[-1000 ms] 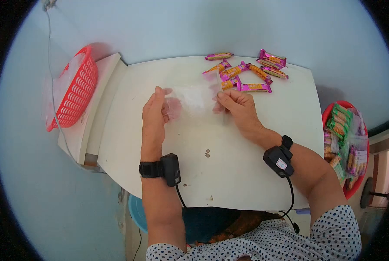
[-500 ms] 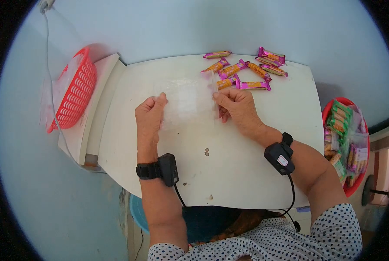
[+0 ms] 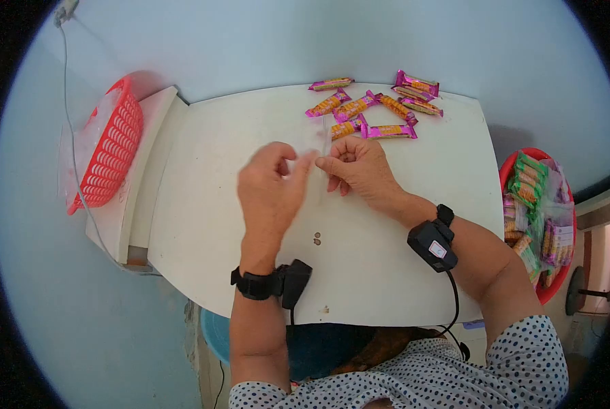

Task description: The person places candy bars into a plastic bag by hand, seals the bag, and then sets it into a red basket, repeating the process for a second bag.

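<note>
My right hand pinches a clear plastic bag between thumb and fingers above the white table. The bag is seen nearly edge-on, so most of its outline is hard to make out. My left hand is close by on the left, its thumb pointing at the bag's edge. Motion smears its fingertips, and whether they touch the bag cannot be told. Just beyond the hands lie several snack packs in pink and orange wrappers.
A red plastic basket with clear bags in it leans at the left on a white ledge. To the right of the table, a red basket holds bagged snacks. Cables run from both wrist devices. A blue tub stands below.
My left hand has moved right, from the bag's left side toward my right hand. The bag, spread flat before, now shows as a narrow strip. My right hand keeps its pinch.
</note>
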Motion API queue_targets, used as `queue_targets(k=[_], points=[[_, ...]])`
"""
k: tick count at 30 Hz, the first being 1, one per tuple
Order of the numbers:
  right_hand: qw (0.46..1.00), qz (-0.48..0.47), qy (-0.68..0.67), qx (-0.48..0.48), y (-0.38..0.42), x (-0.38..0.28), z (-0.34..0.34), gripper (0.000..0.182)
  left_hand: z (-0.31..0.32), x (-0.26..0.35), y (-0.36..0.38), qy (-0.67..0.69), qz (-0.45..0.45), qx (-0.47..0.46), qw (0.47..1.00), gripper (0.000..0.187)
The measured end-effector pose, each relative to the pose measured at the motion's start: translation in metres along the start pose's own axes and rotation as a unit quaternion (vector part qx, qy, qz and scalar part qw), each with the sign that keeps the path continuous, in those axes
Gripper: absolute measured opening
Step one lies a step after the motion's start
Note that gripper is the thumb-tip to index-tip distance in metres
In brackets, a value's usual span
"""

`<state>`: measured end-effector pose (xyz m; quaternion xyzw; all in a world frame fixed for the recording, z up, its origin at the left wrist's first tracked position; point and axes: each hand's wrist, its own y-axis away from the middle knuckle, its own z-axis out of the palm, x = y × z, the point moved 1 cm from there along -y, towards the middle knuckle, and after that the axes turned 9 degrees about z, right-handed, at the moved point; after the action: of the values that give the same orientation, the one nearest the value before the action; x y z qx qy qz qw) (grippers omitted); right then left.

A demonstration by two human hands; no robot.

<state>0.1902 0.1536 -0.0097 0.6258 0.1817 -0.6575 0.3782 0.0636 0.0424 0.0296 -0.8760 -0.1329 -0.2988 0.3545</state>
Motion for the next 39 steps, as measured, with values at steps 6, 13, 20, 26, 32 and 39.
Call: queue_targets(k=[6,13,20,26,32,39], points=[[0.999,-0.011,-0.023,-0.035,-0.003,0.005,-0.001,0.022,0.008,0.005,0.005,-0.02,-0.006,-0.139,0.99,0.029],[0.999,-0.015,0.0,-0.038,-0.002,0.006,0.002,0.025,0.01,-0.005,0.005,0.011,-0.03,-0.196,0.98,0.017],[0.999,-0.021,0.016,-0.03,-0.004,0.009,0.001,0.028,0.015,-0.01,0.008,0.074,-0.018,-0.195,0.978,0.01],[0.999,-0.013,0.025,-0.029,-0.002,0.006,0.001,0.029,0.01,-0.014,0.007,0.098,-0.04,-0.205,0.973,0.011],[0.999,-0.012,0.04,-0.031,-0.003,0.008,0.0,0.03,0.007,-0.014,0.007,0.107,-0.068,-0.227,0.966,0.013],[0.999,-0.005,0.028,-0.03,-0.001,0.006,0.001,0.033,0.009,-0.021,0.007,0.142,-0.097,-0.245,0.954,0.015]])
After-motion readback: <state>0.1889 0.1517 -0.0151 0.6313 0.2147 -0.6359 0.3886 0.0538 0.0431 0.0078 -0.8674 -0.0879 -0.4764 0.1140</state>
